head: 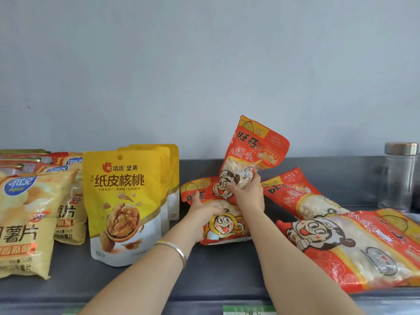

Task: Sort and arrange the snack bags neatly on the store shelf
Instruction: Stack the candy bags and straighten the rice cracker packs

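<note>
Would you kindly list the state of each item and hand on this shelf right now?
Raised red bag: upright, tilted, gripped by the right hand.
Flat red bag: lying down, pressed by the left hand.
Two red bags at right: lying flat, overlapping.
Walnut pouches: standing in a row, sealed.
Potato chip bags: leaning, stacked in rows.
Glass jar: upright, lid on, looks empty.

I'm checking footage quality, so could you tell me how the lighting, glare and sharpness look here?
Head view: soft, even light; faint shadows under the arms on the shelf; mild glare on the flat red bags; wide-angle bending at the edges; print slightly soft.
</note>
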Tool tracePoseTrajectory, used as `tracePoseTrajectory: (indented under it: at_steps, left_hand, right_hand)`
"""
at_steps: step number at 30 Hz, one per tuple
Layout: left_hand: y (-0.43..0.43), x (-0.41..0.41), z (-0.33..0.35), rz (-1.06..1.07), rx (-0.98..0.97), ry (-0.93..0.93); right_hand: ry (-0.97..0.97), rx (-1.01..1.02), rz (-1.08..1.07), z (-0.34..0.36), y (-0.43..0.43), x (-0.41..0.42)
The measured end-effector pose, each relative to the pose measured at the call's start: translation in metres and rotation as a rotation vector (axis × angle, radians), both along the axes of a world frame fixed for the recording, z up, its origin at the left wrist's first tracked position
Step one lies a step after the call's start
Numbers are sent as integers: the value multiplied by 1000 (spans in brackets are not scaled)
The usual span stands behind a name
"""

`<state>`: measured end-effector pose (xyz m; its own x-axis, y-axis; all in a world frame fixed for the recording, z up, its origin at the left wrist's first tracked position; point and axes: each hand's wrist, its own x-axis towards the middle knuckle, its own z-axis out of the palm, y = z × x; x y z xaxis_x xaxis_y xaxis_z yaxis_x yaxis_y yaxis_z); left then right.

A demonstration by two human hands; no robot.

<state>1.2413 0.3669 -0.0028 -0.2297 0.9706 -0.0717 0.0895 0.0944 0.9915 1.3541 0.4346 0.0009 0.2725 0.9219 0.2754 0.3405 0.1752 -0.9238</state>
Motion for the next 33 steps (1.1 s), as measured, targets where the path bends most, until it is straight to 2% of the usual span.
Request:
tracePoseTrajectory:
  at_steps: [4,9,12,16,22,26,29,30,33]
  left_hand:
    - [10,6,-1,23,146,34]
    - [35,20,8,66,375,94]
    - [52,19,7,140,444,308]
    - [69,12,-3,257,360,726]
    - [72,13,-12,353,347,844]
    - [57,17,2,401,350,777]
    - [51,15,13,420,374,688]
    - [51,12,13,379,363,588]
    - [45,2,6,227,380,84]
  right_hand:
    - [-45,120,-72,12,-7,3]
    - [98,238,-176,26,-16,12]
    - [180,224,-202,25,-14,18]
    - [235,139,-154,18,-6,21]
    - [314,162,-99,10,4,21]
    - [433,160,-89,12,-1,18]
    - [431,175,-88,14,-10,16]
    - [413,192,-78,15,-13,16]
    - [323,237,-1,17,-20,15]
